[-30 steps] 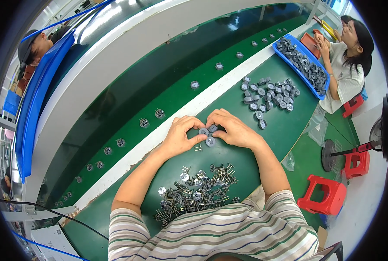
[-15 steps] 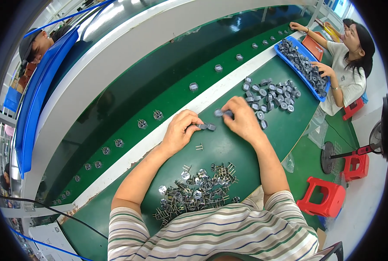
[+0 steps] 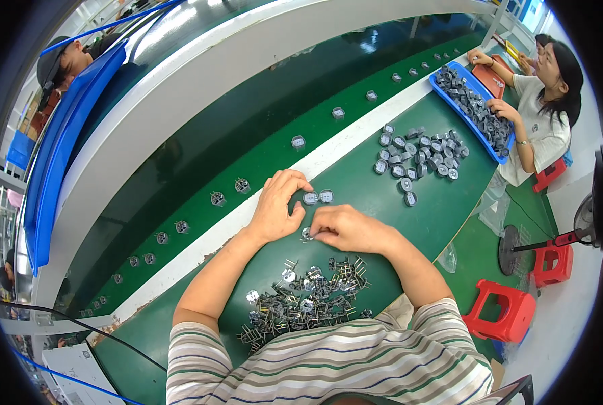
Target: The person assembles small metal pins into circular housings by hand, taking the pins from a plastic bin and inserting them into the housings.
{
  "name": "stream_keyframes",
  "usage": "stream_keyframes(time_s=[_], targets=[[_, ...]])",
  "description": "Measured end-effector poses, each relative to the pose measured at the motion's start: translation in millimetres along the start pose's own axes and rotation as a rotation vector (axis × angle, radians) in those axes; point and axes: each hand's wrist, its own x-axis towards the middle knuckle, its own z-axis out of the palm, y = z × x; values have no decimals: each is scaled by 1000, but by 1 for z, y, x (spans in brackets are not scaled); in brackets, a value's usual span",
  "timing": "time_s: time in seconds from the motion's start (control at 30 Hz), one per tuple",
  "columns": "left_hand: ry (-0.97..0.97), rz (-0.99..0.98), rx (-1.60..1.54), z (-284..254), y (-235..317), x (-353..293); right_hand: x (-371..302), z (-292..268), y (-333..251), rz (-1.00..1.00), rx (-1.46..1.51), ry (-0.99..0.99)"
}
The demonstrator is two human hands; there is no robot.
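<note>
Two round grey caps [image 3: 318,197] stand side by side on the green tabletop, their pale inner faces up. My left hand [image 3: 276,206] rests just left of them, thumb and index finger apart, the index fingertip beside the nearer cap. Lower down, my right hand [image 3: 345,228] pinches a small round part with metal pins [image 3: 307,233]; the fingertips partly cover it. Close to my body lies a pile of similar pinned metal parts [image 3: 308,293], tangled together. More grey caps [image 3: 420,155] are spread over the table to the right.
A belt [image 3: 268,158] carrying spaced round pieces runs beyond the white rail [image 3: 335,145]. At the far right, a co-worker [image 3: 544,101] reaches over a blue tray [image 3: 474,108] full of grey caps. Red stools [image 3: 501,310] and a fan [image 3: 511,250] stand right of the table.
My right hand has come down and left from beside the caps and now pinches the pinned part. My left hand has loosened from the caps, which now lie face up.
</note>
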Motion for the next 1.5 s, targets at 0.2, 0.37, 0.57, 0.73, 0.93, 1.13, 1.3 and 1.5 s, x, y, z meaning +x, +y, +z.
stream_keyframes(time_s=[0.2,0.37,0.57,0.73,0.93,1.13,1.3,1.5], targets=[[-117,35,99,1,3,-2,-1,-44,-4,375,56,114],[3,-36,70,11,-13,-3,7,-11,-5,-190,17,48],[16,-76,93,8,-8,-4,4,4,3,27,-34,23],[-4,-73,95,3,10,0,-6,-34,12,100,-201,158],[-80,-20,115,4,1,-4,-2,-47,0,194,-389,394],[-20,-14,74,13,7,-5,-4,-34,13,341,-412,293],[-68,-44,76,19,10,-10,6,-17,23,192,-172,453],[-59,-50,78,21,9,-11,7,-15,6,128,-356,346]])
